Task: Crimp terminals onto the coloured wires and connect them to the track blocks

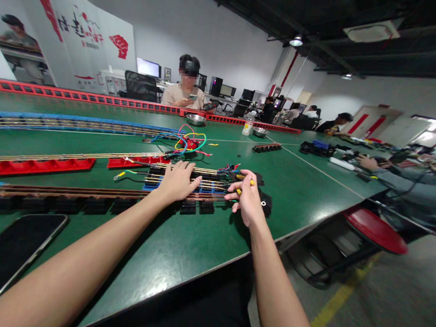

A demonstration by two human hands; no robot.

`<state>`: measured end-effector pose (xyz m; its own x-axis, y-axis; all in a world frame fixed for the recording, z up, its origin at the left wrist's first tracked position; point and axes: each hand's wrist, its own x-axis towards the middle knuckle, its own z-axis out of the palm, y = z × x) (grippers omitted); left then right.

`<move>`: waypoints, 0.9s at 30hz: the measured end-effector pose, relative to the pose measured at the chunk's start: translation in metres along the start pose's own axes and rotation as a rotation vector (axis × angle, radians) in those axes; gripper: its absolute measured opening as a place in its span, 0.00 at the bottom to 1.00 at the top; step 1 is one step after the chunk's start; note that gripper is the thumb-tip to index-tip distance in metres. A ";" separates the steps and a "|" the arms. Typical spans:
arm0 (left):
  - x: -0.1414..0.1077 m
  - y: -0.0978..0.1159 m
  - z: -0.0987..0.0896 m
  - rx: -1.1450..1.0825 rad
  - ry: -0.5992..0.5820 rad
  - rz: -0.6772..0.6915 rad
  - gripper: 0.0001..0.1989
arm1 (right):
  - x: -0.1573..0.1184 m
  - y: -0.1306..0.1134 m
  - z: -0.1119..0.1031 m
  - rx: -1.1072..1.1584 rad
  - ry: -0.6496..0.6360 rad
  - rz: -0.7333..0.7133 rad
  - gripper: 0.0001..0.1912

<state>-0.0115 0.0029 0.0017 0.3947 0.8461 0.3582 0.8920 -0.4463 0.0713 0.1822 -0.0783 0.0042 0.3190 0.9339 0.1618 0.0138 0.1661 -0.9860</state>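
My left hand (178,182) lies palm down across an assembly of brass-coloured rods on black and blue holders (211,187). Its fingers are stretched out and the thumb stands apart. At the assembly's right end, my right hand (248,201) is closed around a small hand tool with yellow handles (239,191); most of the tool is hidden by the fingers. Beside it sits a black end block (266,205). A yellow-green wire with a ring terminal (122,174) sticks out on the left. Thin coloured wires (229,169) emerge near my right fingertips.
Copper bars on black supports (70,193) and red trays (38,166) extend left. Behind are a blue track (75,124) and coiled wires (191,142). A phone (18,249) lies front left. A person (186,89) sits opposite; a red stool (377,229) stands right.
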 end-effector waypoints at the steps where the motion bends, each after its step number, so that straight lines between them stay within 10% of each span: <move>1: 0.000 0.001 -0.001 0.008 0.015 0.007 0.25 | -0.002 -0.002 -0.003 -0.077 -0.007 -0.029 0.31; 17: 0.006 0.005 -0.008 0.105 0.050 0.019 0.22 | -0.097 -0.044 -0.065 -0.201 -0.249 0.057 0.26; 27: 0.010 0.001 -0.007 0.104 0.043 0.006 0.21 | -0.076 -0.020 -0.065 -0.248 -0.210 0.053 0.29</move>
<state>-0.0081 0.0089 0.0114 0.3922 0.8295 0.3976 0.9087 -0.4166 -0.0270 0.2193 -0.1729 0.0087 0.1229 0.9884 0.0890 0.2406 0.0573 -0.9689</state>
